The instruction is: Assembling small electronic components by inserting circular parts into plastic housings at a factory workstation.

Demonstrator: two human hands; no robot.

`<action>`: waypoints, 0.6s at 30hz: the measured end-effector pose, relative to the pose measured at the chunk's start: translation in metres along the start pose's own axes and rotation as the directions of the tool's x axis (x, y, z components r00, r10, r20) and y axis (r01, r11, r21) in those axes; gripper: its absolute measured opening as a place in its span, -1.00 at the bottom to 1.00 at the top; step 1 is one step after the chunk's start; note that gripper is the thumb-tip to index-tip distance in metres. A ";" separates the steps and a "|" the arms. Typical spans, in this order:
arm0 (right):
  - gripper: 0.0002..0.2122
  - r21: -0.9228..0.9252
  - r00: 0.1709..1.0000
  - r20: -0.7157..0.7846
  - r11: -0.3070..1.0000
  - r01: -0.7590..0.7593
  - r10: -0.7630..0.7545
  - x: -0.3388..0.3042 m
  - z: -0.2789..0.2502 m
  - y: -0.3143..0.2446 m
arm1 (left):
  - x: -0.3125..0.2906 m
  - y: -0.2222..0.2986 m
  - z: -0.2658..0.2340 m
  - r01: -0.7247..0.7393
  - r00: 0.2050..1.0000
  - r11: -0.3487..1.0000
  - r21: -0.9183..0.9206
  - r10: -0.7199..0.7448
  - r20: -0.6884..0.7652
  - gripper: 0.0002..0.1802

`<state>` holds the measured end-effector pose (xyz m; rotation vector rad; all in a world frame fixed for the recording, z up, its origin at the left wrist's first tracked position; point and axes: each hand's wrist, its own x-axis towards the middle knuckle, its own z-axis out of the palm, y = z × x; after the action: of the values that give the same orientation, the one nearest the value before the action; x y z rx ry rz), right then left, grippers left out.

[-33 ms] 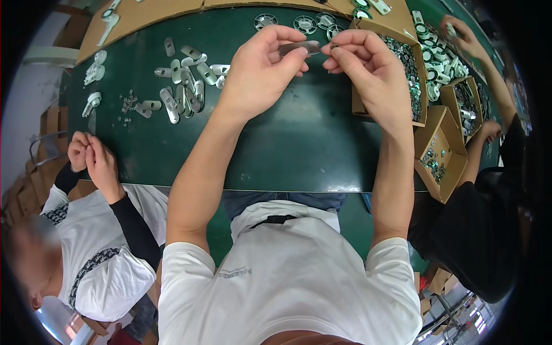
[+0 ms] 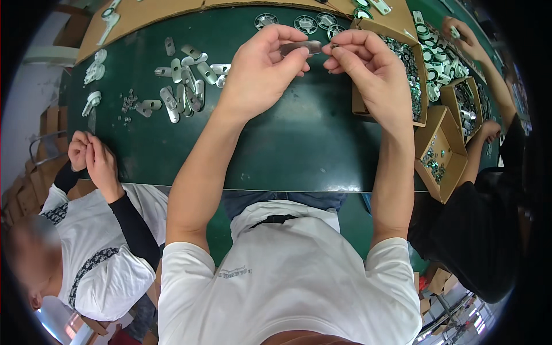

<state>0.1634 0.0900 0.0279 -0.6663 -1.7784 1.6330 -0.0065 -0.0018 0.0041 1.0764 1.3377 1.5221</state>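
My left hand (image 2: 261, 72) is closed around an oblong grey metal piece (image 2: 305, 48), pinching it between thumb and fingers above the green table. Close beside its tip, my right hand (image 2: 371, 69) pinches a tiny dark part (image 2: 334, 46), mostly covered by the fingertips, so its kind does not show. A small gap separates the two hands. To the left of my left hand lies a loose pile of similar oblong metal pieces (image 2: 187, 86). Several round spoked discs (image 2: 305, 24) lie just beyond my fingers.
Cardboard boxes of small parts stand on the right: a long one (image 2: 422, 106) by my right forearm and a nearer one (image 2: 457, 167). White-and-green parts (image 2: 437, 57) are heaped behind. Tiny clear bits (image 2: 127, 103) lie left. Co-workers' hands (image 2: 95, 158) work at both sides.
My hands and the pieces in them look almost unmoved. At the far right a co-worker's hand with a white part has shifted slightly.
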 end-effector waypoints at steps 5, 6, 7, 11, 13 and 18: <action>-0.82 -0.008 1.000 -0.009 1.000 0.013 -0.013 0.001 -0.001 0.001 | 0.001 0.000 0.001 -0.016 1.000 0.999 -0.029 0.016 0.003 -0.74; -0.82 -0.007 1.000 -0.006 1.000 0.012 -0.012 0.001 -0.001 0.002 | 0.001 0.000 0.001 -0.011 1.000 1.000 -0.029 0.011 0.003 -0.74; -0.81 -0.008 1.000 -0.010 1.000 0.009 -0.010 0.001 0.000 0.003 | 0.001 0.000 0.001 -0.006 1.000 1.000 -0.029 0.006 0.003 -0.74; -0.82 -0.019 1.000 -0.015 1.000 0.014 -0.015 0.001 0.002 0.004 | 0.000 -0.003 0.002 -0.005 1.000 0.999 -0.040 0.005 -0.001 -0.75; -0.82 -0.020 1.000 -0.025 1.000 0.009 -0.009 0.002 0.002 0.005 | 0.000 -0.003 0.003 0.001 1.000 0.999 -0.050 -0.002 -0.017 -0.77; -0.83 -0.090 0.997 -0.078 0.996 0.015 -0.022 0.000 0.005 0.007 | 0.000 -0.005 0.003 0.052 0.998 0.996 -0.066 -0.054 -0.037 -0.78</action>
<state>0.1597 0.0875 0.0210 -0.7430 -1.8034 1.5014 -0.0032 0.0000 -0.0009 0.9680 1.3230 1.5435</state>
